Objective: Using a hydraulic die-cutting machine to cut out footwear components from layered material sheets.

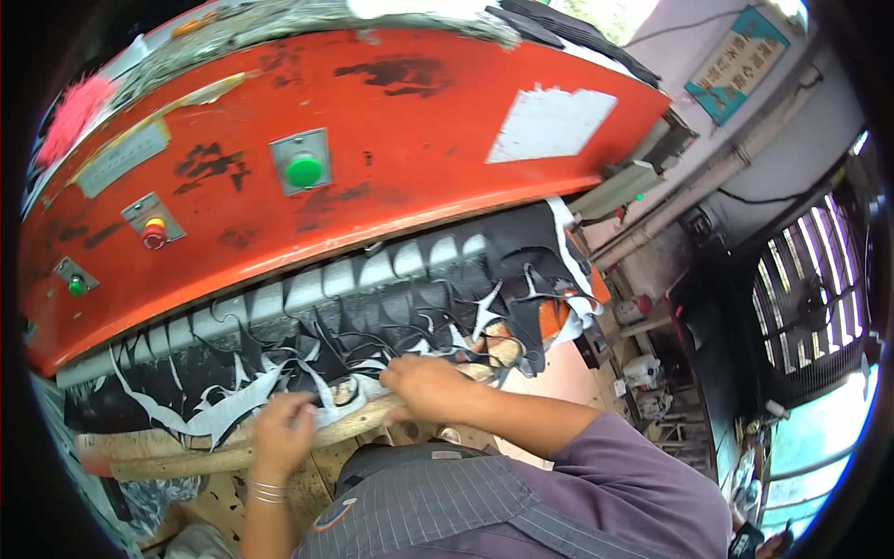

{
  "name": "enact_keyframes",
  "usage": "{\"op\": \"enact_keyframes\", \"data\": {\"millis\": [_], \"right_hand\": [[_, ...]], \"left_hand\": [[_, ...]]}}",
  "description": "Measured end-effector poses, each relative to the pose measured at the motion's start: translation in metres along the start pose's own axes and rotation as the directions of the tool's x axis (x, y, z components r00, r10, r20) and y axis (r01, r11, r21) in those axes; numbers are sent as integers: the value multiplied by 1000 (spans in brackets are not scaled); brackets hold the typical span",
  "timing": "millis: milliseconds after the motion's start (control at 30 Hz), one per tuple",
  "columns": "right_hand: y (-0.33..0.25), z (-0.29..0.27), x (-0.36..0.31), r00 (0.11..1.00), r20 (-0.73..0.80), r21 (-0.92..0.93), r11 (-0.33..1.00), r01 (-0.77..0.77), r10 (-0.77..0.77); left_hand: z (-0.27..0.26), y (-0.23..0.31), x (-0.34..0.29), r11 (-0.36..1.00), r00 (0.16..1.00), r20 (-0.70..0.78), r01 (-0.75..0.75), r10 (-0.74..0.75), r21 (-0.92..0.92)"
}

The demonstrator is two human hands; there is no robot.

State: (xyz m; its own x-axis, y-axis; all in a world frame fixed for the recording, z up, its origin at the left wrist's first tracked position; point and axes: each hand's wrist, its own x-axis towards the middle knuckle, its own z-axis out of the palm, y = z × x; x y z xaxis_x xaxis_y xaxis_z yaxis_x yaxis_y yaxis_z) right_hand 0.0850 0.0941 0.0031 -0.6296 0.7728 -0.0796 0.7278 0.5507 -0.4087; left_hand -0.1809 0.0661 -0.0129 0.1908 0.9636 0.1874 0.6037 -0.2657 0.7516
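A black sheet with a white underside (223, 408), cut full of holes and torn into curling strips, lies along the bed of a red machine. My right hand (424, 387) is at the sheet's near edge, its fingers bent around some strips above the wooden bar (358, 421). To its left, my left hand (282, 433) hovers by the bar, close to the white strips. Its fingers are curled but smeared by motion, so whether anything is between them is unclear. Bangles circle the left wrist.
Across the far side stands the red machine body (410, 121) with a large green button (304, 171), a red stop knob (155, 233) and a small green button (76, 287). A slatted window fan (810, 289) and cluttered shelves (643, 373) are at the right.
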Motion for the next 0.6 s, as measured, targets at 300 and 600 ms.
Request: {"op": "enact_keyframes", "data": {"millis": [300,600], "right_hand": [[16,54,7,929,-365,-164,987,5,-65],[25,-46,39,994,109,159,987,4,-21]], "left_hand": [[63,25,0,948,997,-42,-51,68,313],[27,41,12,971,990,137,-15,-19,240]]}}
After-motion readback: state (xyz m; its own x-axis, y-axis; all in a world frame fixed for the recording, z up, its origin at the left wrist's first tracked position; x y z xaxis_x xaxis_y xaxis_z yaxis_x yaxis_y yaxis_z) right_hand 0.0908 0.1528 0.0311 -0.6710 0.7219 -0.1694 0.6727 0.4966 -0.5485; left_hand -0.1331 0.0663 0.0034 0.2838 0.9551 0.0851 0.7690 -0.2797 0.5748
